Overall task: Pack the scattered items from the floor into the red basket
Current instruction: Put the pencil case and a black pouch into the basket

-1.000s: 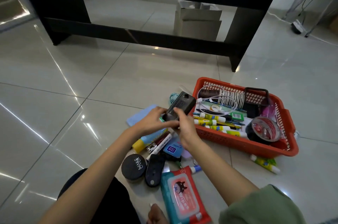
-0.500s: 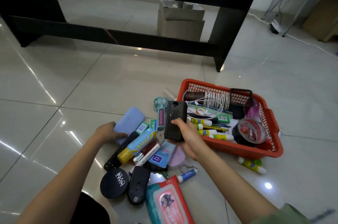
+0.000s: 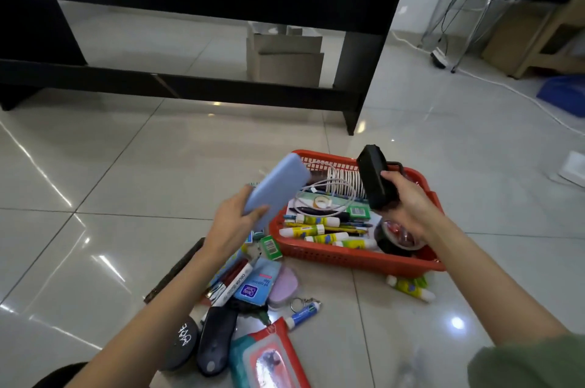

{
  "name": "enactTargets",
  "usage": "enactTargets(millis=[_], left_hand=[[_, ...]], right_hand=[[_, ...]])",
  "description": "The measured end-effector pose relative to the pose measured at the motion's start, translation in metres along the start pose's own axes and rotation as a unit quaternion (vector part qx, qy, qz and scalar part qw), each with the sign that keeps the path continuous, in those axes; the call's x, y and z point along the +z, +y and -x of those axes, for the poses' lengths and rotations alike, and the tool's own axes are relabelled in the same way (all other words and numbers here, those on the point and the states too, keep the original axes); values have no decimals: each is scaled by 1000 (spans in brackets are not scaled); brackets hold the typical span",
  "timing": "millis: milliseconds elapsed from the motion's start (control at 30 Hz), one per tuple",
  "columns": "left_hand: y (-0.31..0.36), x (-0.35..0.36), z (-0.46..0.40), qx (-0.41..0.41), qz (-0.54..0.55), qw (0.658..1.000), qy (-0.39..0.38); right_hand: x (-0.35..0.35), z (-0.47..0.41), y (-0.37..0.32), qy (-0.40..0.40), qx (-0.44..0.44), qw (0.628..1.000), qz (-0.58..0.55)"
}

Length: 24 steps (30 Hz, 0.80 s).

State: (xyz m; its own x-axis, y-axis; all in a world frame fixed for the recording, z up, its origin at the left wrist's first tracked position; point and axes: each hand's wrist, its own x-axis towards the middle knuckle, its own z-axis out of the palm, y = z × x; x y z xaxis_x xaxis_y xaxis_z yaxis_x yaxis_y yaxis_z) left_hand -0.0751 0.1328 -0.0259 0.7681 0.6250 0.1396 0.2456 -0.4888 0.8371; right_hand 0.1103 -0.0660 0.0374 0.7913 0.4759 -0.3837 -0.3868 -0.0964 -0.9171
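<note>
The red basket (image 3: pixel 345 256) stands on the tiled floor and holds glue sticks, pens, a coiled white cable and a tape roll. Above its right half, my right hand (image 3: pixel 403 204) grips a black boxy device (image 3: pixel 373 180), held upright. My left hand (image 3: pixel 235 223) holds a light blue flat case (image 3: pixel 273 189), tilted, over the basket's left rim. In front of the basket lie a marker (image 3: pixel 232 284), a blue packet (image 3: pixel 256 283), a pink case (image 3: pixel 283 288), a keyring tube (image 3: pixel 302 313), a black mouse (image 3: pixel 215 338), a round black compact (image 3: pixel 182 345) and a wipes pack (image 3: pixel 269 359).
A glue stick (image 3: pixel 410 288) lies on the floor by the basket's near right corner. A black desk frame (image 3: pixel 356 115) crosses the floor behind, with a paper bag (image 3: pixel 286 66) under it. White cables (image 3: pixel 512 88) and a chair base (image 3: pixel 456 48) sit at the far right.
My left hand picked the blue case off the floor and lifted it to the basket's left rim. My right hand carried the black device rightward, above the basket.
</note>
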Motion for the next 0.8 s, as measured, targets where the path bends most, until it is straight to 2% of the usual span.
enactTargets(millis=[67, 133, 200, 267, 367, 400, 433, 500, 600, 700, 733, 800], left_hand=[[18, 17, -13, 38, -37, 996, -70], [31, 38, -25, 39, -79, 983, -160], [40, 58, -35, 43, -111, 961, -250], [42, 74, -44, 54, -174, 935, -305], [35, 86, -50, 96, -382, 862, -319], [33, 88, -49, 110, -413, 845, -320], [31, 91, -46, 123, -415, 841, -324], [28, 92, -40, 147, -377, 855, -325], [21, 87, -32, 169, -332, 889, -266], [4, 74, -23, 167, -283, 940, -89], [-3, 66, -19, 140, -271, 952, -13], [-21, 48, -12, 45, -262, 957, 114]], right_hand=[[-7, -1, -9, 13, -26, 998, 50], [-12, -3, -14, 17, -52, 994, 92], [-17, -7, -15, 21, -65, 989, 132], [-20, -14, -13, 28, -76, 973, 218], [-16, -24, -5, -1, -123, 915, 383], [-13, -28, 0, -13, -148, 892, 427], [-10, -32, 5, -21, -176, 865, 469], [-5, -43, 16, -30, -211, 809, 548], [-5, -55, 32, -36, -192, 735, 649], [-11, -60, 46, -33, -168, 676, 717], [-11, -61, 50, -28, -167, 666, 726], [-6, -58, 58, -10, -173, 679, 714]])
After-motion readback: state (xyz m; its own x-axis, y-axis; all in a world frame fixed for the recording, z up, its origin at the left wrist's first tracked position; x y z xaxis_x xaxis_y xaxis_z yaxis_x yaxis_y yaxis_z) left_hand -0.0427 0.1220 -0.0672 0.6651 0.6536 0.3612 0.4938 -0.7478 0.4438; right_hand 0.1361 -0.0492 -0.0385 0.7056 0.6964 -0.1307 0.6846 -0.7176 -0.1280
